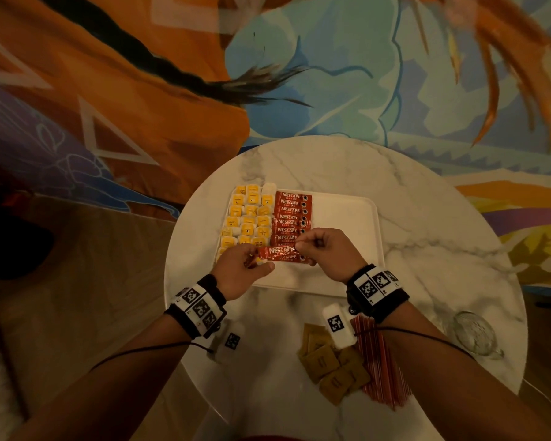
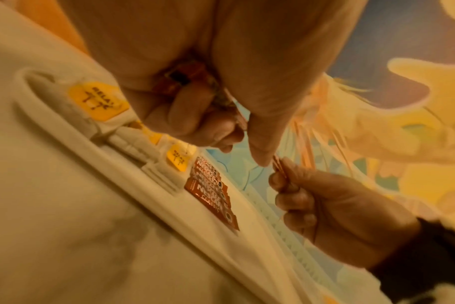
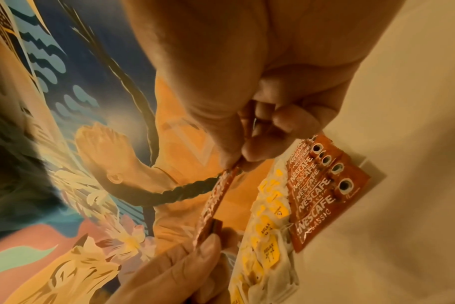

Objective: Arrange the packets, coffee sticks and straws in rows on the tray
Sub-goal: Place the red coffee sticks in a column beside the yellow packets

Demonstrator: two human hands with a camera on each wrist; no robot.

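A white tray (image 1: 341, 224) on a round marble table holds rows of yellow-tagged tea bags (image 1: 248, 218) on its left and a column of red coffee sticks (image 1: 291, 214) beside them. Over the tray's near edge my left hand (image 1: 258, 261) grips one end of a small bunch of red coffee sticks (image 1: 280, 253). My right hand (image 1: 299, 246) pinches the other end of the top stick (image 3: 216, 201). Brown packets (image 1: 334, 367) and red straws (image 1: 379, 364) lie loose on the table near me, partly under my right wrist.
The tray's right half is bare white. A clear glass (image 1: 474, 332) stands at the table's right edge. The table (image 1: 427, 202) is small and round, with a colourful patterned surface beyond it and a brown floor to the left.
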